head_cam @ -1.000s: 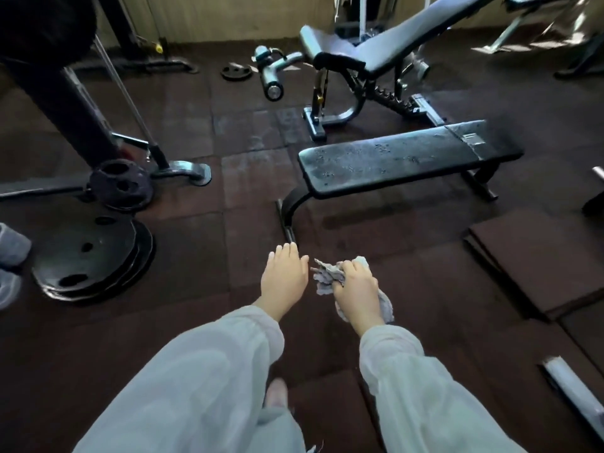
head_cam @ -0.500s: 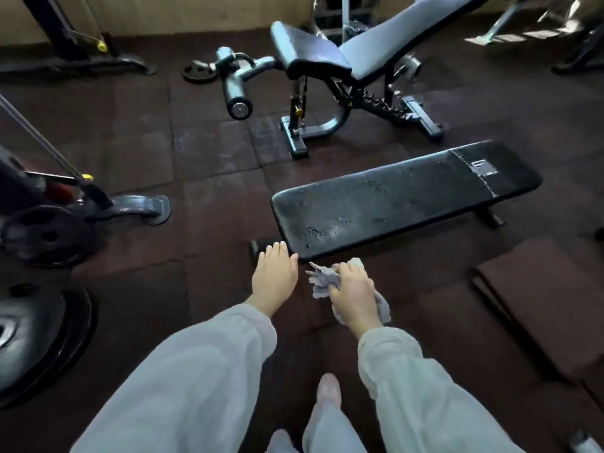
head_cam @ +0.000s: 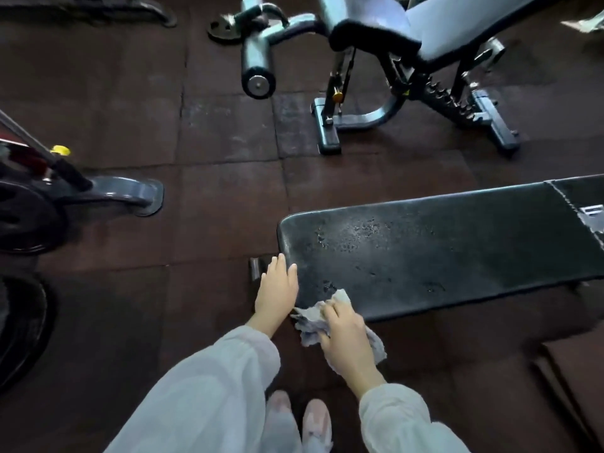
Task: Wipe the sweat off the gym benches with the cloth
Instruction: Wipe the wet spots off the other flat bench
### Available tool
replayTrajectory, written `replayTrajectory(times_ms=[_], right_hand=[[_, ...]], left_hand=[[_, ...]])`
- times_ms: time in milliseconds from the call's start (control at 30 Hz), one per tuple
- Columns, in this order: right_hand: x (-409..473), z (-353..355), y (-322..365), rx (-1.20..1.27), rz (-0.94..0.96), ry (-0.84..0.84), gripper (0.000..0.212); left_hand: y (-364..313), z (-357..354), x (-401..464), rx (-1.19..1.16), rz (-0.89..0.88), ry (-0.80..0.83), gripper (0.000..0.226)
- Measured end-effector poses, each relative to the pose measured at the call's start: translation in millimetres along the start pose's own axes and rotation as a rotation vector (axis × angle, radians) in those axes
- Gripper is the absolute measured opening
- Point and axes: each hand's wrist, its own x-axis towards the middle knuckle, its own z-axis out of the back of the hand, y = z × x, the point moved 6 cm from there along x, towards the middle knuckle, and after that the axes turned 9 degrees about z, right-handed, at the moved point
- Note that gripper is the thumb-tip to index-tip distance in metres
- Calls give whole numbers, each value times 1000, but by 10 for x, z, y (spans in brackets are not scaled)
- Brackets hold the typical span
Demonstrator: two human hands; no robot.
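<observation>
We see the crumpled grey cloth (head_cam: 312,322) bunched under our right hand (head_cam: 348,335), its front corner lying on the flat black bench (head_cam: 441,246). That bench stretches away rightward from both hands, its near end speckled with sweat droplets just beyond our left hand (head_cam: 277,289).

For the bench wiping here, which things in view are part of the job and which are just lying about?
Part of the job:
- cloth, held by the right hand
- flat bench, droplets on top
- left hand, at the bench end
- incline bench, likely next

Just lying about:
- weight plates
- machine foot
- loose floor mat
</observation>
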Motion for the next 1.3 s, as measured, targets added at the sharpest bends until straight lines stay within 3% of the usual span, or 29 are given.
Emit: replayTrajectory(times_ms=[167,367,467,567,767,900,1033,1100,1233,1300], right_hand=[[214,-599,-60,-43,192,-36,41],[312,-1017,-368,-107,313,-54,36],[728,-915,-668,-81,147,-170,39],[1200,-868,-845,-53,33,-141,44],[591,-1034,-459,17,388,-44,47],[394,-889,-802,67,219,-143,45],[1034,-860,-911,26,27,-214,42],[1343,-931,-726,50,94,-163,43],[1167,-1092,-351,66,419,-33,37],[968,-1032,-500,103,409,-58,33]], left_hand=[[203,-196,667,-329,115,-23,48],[339,-475,1150,-539,110,-4,46],[430,-566,1243,-658,134,-17,45],[489,-605,1295,-735,155,-19,45],[610,-608,1445,-785,205,-57,43],[667,-636,1500,-813,235,-64,42],[644,-625,1490,-852,241,-90,40],[669,-605,1516,-899,262,-114,36],[650,-552,1539,-1035,308,-122,30],[628,-567,1528,-1105,344,-90,30]])
